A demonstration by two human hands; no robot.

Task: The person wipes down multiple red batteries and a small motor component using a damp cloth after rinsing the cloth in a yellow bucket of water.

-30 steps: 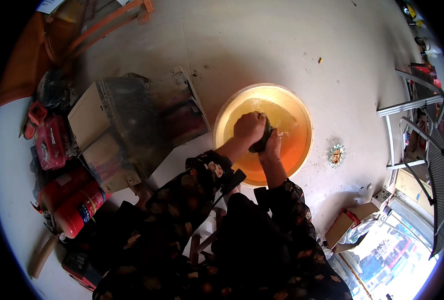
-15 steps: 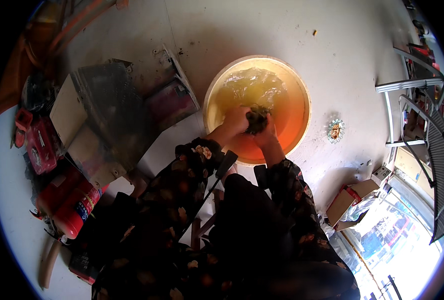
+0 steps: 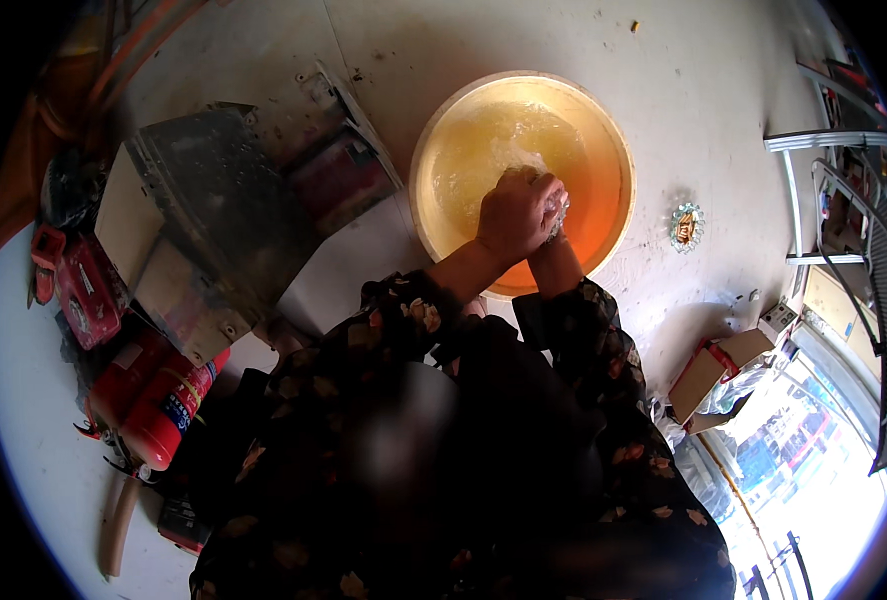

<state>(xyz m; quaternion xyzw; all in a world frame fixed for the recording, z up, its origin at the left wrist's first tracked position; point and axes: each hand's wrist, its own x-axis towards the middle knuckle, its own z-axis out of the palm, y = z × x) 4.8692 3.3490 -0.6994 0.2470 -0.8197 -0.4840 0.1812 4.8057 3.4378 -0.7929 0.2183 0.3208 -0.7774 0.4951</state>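
Observation:
A round pale-yellow basin [image 3: 624, 200] holds rippling, yellowish water. Over it, my left hand [image 3: 519, 213] is closed in a fist, its back turned up. My right hand [image 3: 554, 252] comes in just below and to its right, mostly covered by the left, so its fingers are hidden. Between the hands a wet, glistening clump [image 3: 560, 212] shows only at its edge; what kind of thing it is cannot be made out. Splashed water rises beyond the knuckles.
Left of the basin lie a dark metal housing [image 3: 219, 180], a red case [image 3: 92, 295] and a red fire extinguisher [image 3: 169, 410]. To the right are a glass ashtray [image 3: 686, 228], an open cardboard box [image 3: 709, 385] and a metal-framed rack [image 3: 829, 142].
My left hand has moved right and wrapped over the dark greenish clump, which earlier showed plainly between both hands. My view has shifted, so the basin appears higher in the picture.

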